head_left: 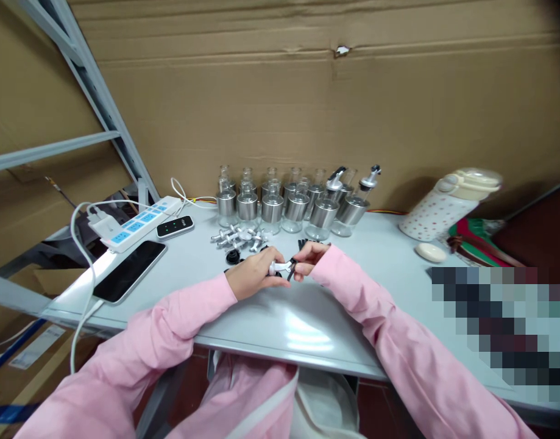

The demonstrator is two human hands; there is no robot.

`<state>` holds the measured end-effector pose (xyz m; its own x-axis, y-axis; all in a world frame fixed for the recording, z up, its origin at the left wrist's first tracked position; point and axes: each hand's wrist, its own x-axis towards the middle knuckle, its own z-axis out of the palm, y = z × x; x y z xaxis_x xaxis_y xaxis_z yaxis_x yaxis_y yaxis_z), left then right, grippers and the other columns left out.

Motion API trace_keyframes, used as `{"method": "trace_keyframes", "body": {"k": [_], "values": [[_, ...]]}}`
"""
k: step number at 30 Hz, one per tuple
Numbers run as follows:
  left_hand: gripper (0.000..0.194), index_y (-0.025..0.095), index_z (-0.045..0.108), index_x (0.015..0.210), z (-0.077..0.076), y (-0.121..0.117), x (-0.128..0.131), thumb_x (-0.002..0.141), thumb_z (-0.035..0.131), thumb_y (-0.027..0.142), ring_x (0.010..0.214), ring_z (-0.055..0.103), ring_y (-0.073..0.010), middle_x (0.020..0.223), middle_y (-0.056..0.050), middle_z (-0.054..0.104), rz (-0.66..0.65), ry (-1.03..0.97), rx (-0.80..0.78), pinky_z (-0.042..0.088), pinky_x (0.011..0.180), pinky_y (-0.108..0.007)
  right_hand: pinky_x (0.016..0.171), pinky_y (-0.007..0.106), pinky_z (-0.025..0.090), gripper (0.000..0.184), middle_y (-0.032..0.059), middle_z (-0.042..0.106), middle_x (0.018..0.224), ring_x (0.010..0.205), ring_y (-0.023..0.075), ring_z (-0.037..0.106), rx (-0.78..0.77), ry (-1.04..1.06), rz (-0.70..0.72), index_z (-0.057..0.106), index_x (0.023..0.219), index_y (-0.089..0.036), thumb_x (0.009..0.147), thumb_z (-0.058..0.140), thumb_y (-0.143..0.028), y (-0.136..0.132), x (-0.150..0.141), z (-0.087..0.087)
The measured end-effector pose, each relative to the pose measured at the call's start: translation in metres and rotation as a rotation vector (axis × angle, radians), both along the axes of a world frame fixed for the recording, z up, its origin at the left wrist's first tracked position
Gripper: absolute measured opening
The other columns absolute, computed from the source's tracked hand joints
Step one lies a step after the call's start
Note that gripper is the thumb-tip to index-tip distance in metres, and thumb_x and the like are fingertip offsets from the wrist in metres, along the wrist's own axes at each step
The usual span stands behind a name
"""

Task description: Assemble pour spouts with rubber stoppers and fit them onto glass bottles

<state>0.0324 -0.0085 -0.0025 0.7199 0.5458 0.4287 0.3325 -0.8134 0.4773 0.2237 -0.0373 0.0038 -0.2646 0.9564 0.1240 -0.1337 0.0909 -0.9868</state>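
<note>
- Slippage looks the likeliest trouble in the head view: the left hand (252, 274) closes on a silver-grey pouring spout (283, 267), while the right hand (309, 253) pinches a small black piece (292, 274) at its tip, seemingly by fingertips alone, so a slight twist could drop it onto the grey table (348, 341).
- Crooked pressure could bend or mis-seat that piece.
- Loose silver-grey spouts (243, 236) and a round black stopper (233, 256) lie near the left hand; a brushing hand might scatter them.
- Clear glass bottles with steel sleeves (272, 210) stand close together behind, so one knock could topple several.
- Fingers hide part of the held spout, and whether the black piece is seated I can't tell.
- Front bottles block the rear ones; a pixelated patch masks the right side.
</note>
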Motion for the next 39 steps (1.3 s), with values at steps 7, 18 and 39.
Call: {"method": "trace_keyframes", "body": {"k": [7, 18, 39], "values": [[0.047, 0.016, 0.047, 0.091, 0.004, -0.003, -0.001, 0.077, 0.046, 0.061, 0.059, 0.056, -0.0127, 0.077, -0.002, 0.060, 0.049, 0.038, 0.065, 0.041, 0.055, -0.022, 0.047, 0.024, 0.050, 0.035, -0.0011, 0.065, 0.053, 0.046, 0.0118, 0.061, -0.002, -0.004, 0.010, 0.053, 0.067, -0.017, 0.055, 0.078, -0.038, -0.001, -0.003, 0.000], [0.055, 0.015, 0.052, 0.077, 0.006, -0.004, 0.001, 0.077, 0.037, 0.068, 0.048, 0.055, -0.0115, 0.057, 0.001, 0.059, 0.050, -0.051, 0.350, 0.036, 0.049, -0.021, 0.050, 0.021, 0.049, 0.033, -0.0027, 0.063, 0.052, 0.046, 0.0088, 0.058, -0.013, -0.053, 0.129, 0.062, 0.083, -0.016, 0.060, 0.076, -0.035, 0.005, 0.001, -0.004], [0.055, 0.015, 0.050, 0.075, 0.010, -0.003, 0.002, 0.078, 0.034, 0.067, 0.045, 0.055, -0.0108, 0.054, 0.002, 0.057, 0.077, -0.103, 0.462, 0.037, 0.049, -0.020, 0.056, 0.027, 0.049, 0.051, 0.0019, 0.061, 0.054, 0.052, 0.0114, 0.055, 0.044, -0.223, 0.071, 0.068, 0.099, -0.013, 0.064, 0.068, -0.050, 0.002, 0.006, 0.001]]}}
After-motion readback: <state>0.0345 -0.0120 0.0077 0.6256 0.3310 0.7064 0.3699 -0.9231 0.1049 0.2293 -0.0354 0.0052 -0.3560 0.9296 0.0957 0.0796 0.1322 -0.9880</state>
